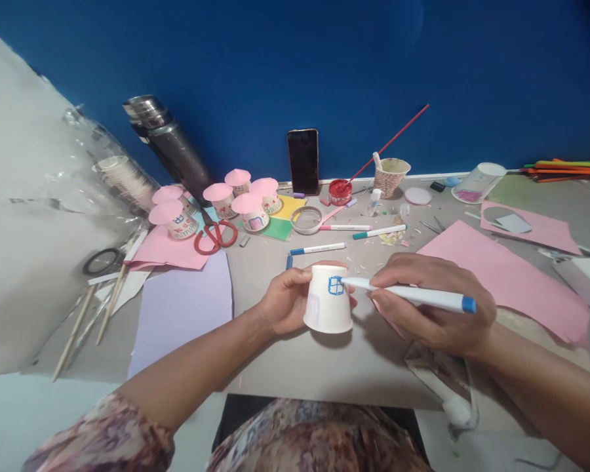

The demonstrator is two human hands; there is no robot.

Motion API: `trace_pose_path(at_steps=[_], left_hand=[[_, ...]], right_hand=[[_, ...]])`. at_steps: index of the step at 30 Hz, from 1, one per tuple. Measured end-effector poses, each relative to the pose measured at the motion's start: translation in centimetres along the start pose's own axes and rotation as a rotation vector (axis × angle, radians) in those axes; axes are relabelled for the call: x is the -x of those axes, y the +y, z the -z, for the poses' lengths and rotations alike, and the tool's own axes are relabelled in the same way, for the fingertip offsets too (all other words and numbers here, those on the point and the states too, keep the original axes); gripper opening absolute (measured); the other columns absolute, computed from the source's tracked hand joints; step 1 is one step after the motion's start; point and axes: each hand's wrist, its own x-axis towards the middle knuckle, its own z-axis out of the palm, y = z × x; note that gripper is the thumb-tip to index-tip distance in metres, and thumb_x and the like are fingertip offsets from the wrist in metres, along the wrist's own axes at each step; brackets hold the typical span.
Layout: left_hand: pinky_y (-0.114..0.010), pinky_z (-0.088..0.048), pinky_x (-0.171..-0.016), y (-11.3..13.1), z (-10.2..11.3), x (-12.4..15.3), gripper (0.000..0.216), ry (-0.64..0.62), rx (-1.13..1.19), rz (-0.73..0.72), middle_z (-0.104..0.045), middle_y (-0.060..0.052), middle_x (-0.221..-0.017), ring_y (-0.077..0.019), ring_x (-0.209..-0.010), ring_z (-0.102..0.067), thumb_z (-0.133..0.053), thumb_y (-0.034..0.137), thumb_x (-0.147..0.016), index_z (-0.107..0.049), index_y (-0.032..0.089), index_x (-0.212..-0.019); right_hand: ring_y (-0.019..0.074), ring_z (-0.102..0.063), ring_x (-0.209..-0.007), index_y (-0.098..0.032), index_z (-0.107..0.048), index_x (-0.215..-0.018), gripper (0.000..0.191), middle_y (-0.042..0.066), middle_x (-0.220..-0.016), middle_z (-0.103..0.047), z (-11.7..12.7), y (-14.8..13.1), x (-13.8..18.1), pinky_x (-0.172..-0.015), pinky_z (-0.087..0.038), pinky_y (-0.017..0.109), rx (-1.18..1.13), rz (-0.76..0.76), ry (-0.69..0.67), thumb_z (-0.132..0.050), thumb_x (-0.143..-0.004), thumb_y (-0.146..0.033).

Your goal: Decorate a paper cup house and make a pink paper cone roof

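Observation:
My left hand [285,301] is wrapped round an upside-down white paper cup [327,308] held just above the table. A small blue window is drawn on the cup's side, and a faint purple shape shows lower left. My right hand [432,301] pinches a white marker with a blue end [413,296]. The marker's tip touches the cup right beside the blue window.
Several pink-roofed cup houses [221,200] and red scissors [215,236] lie at the back left. Loose markers [319,248], a tape ring [306,219], a red paint pot [340,191], a phone [303,160], a flask [170,144] and pink paper sheets [506,278] surround them. Lilac paper [181,308] lies at left.

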Motion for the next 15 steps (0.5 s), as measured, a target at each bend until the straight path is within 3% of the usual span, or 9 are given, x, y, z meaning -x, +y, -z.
trace_pose_path(at_steps=[9,15], left_hand=[[-0.051,-0.05,-0.093,-0.07,-0.09,-0.14,0.049,0.008,0.002,-0.024,-0.079,-0.016,-0.101,-0.0381,-0.097,-0.076,-0.059,0.032,-0.08,-0.072,0.011,-0.122],[-0.054,-0.05,-0.095,-0.06,0.0,-0.19,0.05,0.025,0.024,-0.02,-0.078,-0.015,-0.108,-0.0385,-0.093,-0.076,-0.059,0.031,-0.079,-0.071,0.011,-0.123]], right_hand=[[0.0129,-0.058,-0.055,-0.018,-0.067,-0.095,0.011,0.002,-0.066,-0.069,0.15,-0.17,-0.07,-0.053,-0.044,0.025,-0.046,0.027,-0.038,-0.064,-0.092,-0.008],[0.0135,-0.058,-0.055,-0.019,-0.067,-0.096,0.01,0.003,-0.067,-0.071,0.28,-0.14,-0.12,-0.053,-0.045,0.026,-0.042,0.041,-0.09,-0.063,-0.093,-0.01]])
